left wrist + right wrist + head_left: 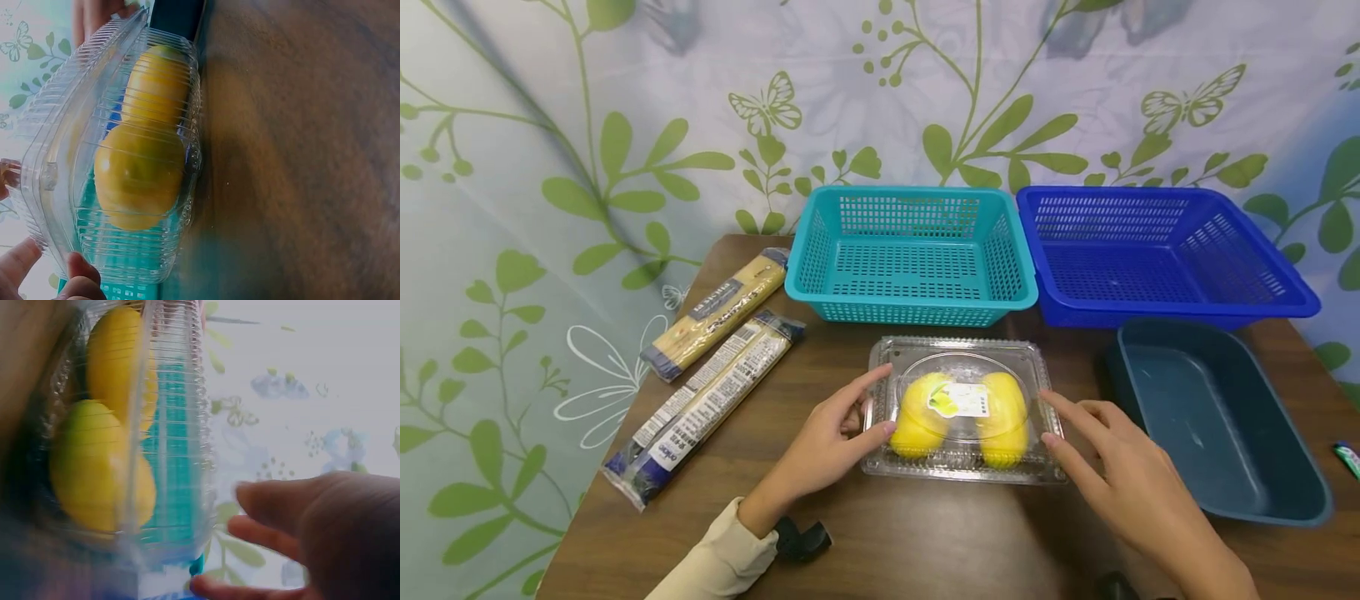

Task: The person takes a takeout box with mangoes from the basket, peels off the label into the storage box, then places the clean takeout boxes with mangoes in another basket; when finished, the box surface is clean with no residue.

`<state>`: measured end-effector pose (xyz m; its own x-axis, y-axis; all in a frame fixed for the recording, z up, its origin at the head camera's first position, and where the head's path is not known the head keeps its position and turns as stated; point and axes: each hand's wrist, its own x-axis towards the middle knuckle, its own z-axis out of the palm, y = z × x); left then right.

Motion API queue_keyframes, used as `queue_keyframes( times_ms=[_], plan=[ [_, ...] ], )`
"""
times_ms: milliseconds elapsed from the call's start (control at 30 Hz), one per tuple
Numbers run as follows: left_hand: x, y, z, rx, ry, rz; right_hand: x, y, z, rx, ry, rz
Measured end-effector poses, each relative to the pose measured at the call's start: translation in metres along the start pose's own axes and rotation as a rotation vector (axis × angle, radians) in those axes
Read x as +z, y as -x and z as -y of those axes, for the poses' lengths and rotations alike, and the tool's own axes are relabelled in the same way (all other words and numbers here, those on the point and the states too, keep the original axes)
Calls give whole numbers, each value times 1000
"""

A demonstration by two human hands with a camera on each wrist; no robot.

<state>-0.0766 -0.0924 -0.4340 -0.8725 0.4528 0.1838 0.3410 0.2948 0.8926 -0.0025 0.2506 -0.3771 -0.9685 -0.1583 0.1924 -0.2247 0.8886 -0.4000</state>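
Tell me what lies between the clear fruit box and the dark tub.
In the head view, the right grip and, beyond it, a bare stretch of brown tabletop lie between the clear clamshell box and the dark tub.

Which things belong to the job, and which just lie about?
Job in hand:
clear rectangular plastic box
yellow oval fruit inside
left hand
right hand

Apparently lying about:
two long blue-ended plastic packs
turquoise rectangular plastic basket
blue rectangular plastic basket
dark oblong plastic tub

Barrier behind container (962, 476): teal basket (912, 312)
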Motion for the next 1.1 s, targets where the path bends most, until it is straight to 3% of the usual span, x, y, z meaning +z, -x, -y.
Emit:
queue_keyframes(
  times_ms=[133,233,433,667,1100],
  plan=[
    [1,0,0,0,6,-2,-5,-13,8,-106,-37,-135],
    [1,-1,0,-8,8,-1,-1,-26,14,-170,-101,-179],
    [1,0,-1,-15,-2,-8,11,-53,17,-225,-166,-50],
    [1,2,-3,-25,-2,-3,17,-67,17,-173,-171,114],
    [1,1,-3,-44,10,13,22,-73,21,-126,-107,170]
  ],
)
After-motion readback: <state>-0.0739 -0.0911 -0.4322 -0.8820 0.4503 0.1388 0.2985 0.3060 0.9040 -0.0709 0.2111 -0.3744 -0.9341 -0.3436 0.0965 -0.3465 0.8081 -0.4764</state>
